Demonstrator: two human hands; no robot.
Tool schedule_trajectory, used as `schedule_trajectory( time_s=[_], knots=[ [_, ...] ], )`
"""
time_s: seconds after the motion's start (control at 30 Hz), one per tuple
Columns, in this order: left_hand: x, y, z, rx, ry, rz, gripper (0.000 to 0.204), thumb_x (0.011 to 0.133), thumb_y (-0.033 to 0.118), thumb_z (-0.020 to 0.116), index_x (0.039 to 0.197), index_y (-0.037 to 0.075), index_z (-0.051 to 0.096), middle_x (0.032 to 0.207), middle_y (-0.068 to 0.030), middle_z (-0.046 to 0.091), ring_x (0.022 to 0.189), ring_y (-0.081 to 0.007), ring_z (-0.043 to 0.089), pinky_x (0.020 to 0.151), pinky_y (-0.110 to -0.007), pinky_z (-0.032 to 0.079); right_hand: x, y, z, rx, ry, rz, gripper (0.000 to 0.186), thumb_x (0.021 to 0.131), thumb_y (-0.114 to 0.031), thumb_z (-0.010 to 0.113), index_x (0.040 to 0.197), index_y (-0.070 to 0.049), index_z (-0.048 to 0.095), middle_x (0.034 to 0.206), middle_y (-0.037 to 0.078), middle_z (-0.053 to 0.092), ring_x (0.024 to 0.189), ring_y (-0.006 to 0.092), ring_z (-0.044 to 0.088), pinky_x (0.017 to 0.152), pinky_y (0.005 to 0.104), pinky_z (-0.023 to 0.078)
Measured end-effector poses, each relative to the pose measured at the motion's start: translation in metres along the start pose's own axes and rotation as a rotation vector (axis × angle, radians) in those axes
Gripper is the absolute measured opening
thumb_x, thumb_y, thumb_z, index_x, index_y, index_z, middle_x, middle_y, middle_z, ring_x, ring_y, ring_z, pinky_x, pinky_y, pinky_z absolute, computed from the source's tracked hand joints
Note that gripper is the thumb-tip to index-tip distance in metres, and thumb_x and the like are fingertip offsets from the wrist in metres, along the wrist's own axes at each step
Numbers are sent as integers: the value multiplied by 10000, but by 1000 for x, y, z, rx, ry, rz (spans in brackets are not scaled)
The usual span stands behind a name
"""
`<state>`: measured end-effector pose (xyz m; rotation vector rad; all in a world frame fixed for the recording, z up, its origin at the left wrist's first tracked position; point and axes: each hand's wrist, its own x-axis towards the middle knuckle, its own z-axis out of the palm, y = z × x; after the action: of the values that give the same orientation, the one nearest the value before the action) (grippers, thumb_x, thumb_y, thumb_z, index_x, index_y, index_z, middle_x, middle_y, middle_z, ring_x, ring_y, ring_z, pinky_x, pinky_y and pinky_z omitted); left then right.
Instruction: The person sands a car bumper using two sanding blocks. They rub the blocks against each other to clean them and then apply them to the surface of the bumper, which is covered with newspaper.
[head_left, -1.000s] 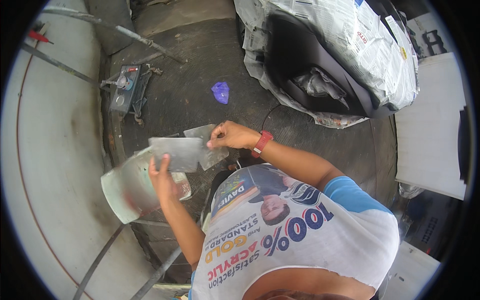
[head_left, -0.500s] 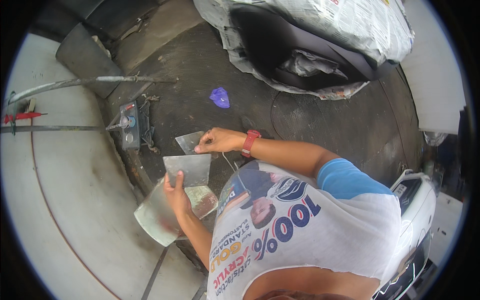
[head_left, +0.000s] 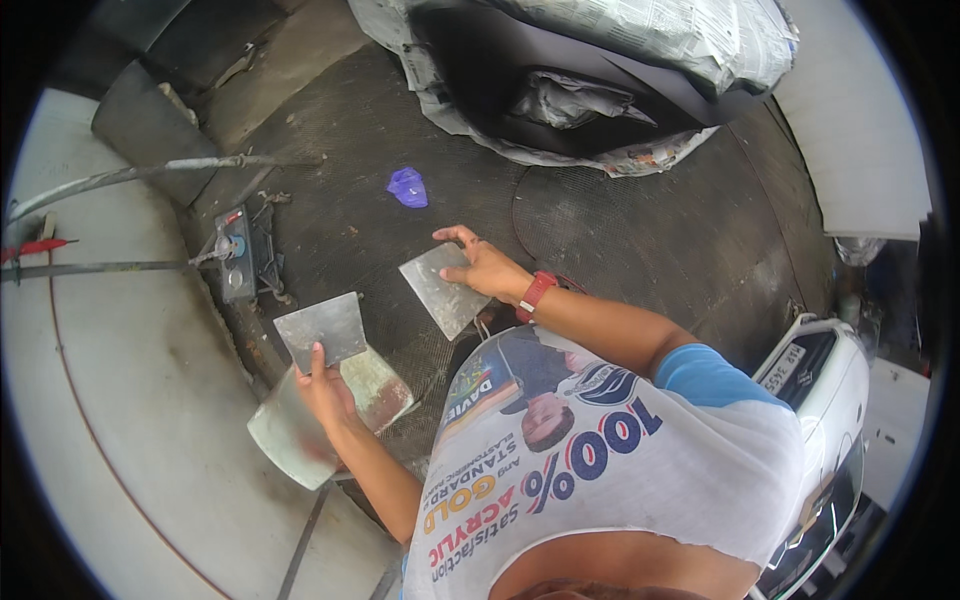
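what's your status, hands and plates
Left hand gripping one grey plate. Right hand gripping another grey plate. Plates apart. Pale curved panel in view behind left hand.

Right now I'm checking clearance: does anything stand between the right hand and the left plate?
Yes: the right plate, held in the right hand, juts toward the left plate; past its edge, only floor shows between.

Wide fisheye view from the wearer's head, facing steeply down: a white printed shirt with light-blue sleeves (head_left: 690,495) nearest, bare left hand (head_left: 326,396) and bare right hand (head_left: 488,272) farther, dark textured floor (head_left: 610,235) beyond, straight edges bending.
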<state>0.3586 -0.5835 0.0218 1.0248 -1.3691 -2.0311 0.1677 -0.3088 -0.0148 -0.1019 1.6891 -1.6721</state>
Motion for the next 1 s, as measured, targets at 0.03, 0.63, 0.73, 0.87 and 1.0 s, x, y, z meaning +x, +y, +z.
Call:
schedule_trajectory(
  time_s=[0.03,0.63,0.73,0.87,1.0],
  knots=[
    [-11,-3,7,-31,22,-28,451,995,105,727,1385,-49,561,1341,-175,654,1235,-281,637,1096,-423,499,4,3,-2,36,-1,4,384,958,-77,744,1311,-30,601,1168,97,729,1088,164,673,945,321,526],
    [-204,-95,264,250,-127,-230,650,1096,524,532,1400,-51,524,1346,-160,620,1205,-223,607,1044,-385,471,-48,5,-186,22,-120,-190,426,985,-192,741,1338,-5,593,1248,117,720,1180,168,648,1043,349,504],
    [-213,-105,275,353,-122,-296,644,1105,513,518,1397,-61,517,1346,-164,618,1211,-223,606,1065,-389,465,-54,3,-199,-45,-252,-281,429,986,-190,742,1342,-3,592,1257,111,716,1180,166,646,1043,345,504],
    [-233,-96,302,270,-170,-195,651,1104,512,523,1406,-65,516,1362,-171,611,1241,-237,595,1085,-409,454,-40,-17,-212,169,-36,-44,432,1000,-181,727,1367,-2,585,1216,98,730,1094,160,678,996,345,535],
    [-227,-111,295,419,-67,-274,574,1095,507,547,1328,-17,569,1301,-102,661,1158,-178,612,977,-369,478,-57,-22,-213,-256,-332,-366,415,990,-174,736,1342,-6,595,1200,107,734,1043,162,694,939,335,558]
  ],
)
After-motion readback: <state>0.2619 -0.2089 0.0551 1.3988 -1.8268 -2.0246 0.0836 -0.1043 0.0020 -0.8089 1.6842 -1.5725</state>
